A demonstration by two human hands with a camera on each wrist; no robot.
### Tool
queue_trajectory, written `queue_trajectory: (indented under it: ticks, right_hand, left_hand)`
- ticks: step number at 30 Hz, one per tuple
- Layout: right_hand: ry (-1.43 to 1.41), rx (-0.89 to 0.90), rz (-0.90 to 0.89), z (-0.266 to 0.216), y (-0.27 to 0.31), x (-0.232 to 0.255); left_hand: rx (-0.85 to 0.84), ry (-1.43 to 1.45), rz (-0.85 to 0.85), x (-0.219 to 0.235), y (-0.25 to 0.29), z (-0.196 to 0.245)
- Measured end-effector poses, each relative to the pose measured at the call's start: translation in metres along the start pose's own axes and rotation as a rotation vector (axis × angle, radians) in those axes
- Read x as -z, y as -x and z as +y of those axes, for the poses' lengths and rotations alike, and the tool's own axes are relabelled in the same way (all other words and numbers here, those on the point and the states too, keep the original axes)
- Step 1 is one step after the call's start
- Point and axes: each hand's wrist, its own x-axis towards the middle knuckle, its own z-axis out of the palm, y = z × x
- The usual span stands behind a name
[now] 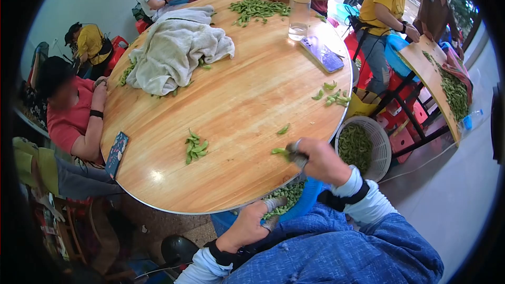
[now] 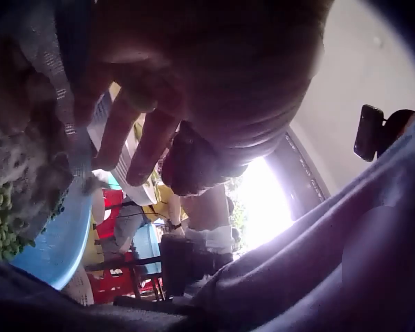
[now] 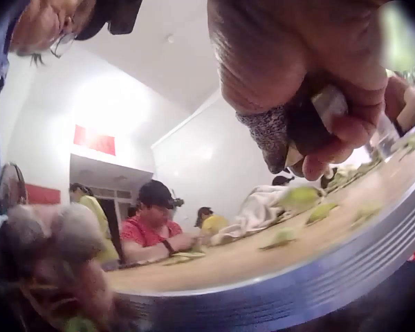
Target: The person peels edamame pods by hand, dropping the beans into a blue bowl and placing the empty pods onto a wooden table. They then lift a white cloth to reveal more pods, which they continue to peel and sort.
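My right hand (image 1: 321, 162), with grey finger covers (image 1: 299, 153), is over the near right part of the round table. Its curled fingers pinch a green soybean pod (image 1: 280, 151) at one end. Beside it on the wood lies another pod (image 1: 284, 129). Below the table edge, my left hand (image 1: 250, 230) hangs over a blue basin (image 1: 314, 192) of shelled green beans (image 1: 286, 198). Grey covers wrap its thumb and a finger, which are apart. In the left wrist view, other fingers (image 2: 117, 135) of this hand hang loosely.
A small pod pile (image 1: 195, 147) and more pods (image 1: 334, 95) lie on the table (image 1: 236, 105). Around them are a towel (image 1: 179, 47), a bottle (image 1: 300, 14) and phones (image 1: 323, 54). A white basket (image 1: 381, 150) stands right; a person in red (image 1: 76, 113) sits left.
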Motion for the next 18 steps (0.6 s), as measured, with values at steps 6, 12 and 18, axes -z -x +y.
queue_trajectory:
  ticks: [6,12,18]
  right_hand:
    - [-0.008,-0.174,0.135,0.005,0.002,0.015]
    - [-0.11,-0.138,0.014,-0.006,0.0,-0.01]
    - [-0.231,-0.107,-0.059,-0.014,-0.002,-0.026]
  left_hand:
    - [0.126,-0.207,0.161,0.038,-0.01,0.006]
    - [0.151,-0.828,0.451,0.113,-0.063,-0.033]
    - [0.339,-0.979,0.28,0.132,-0.079,-0.052]
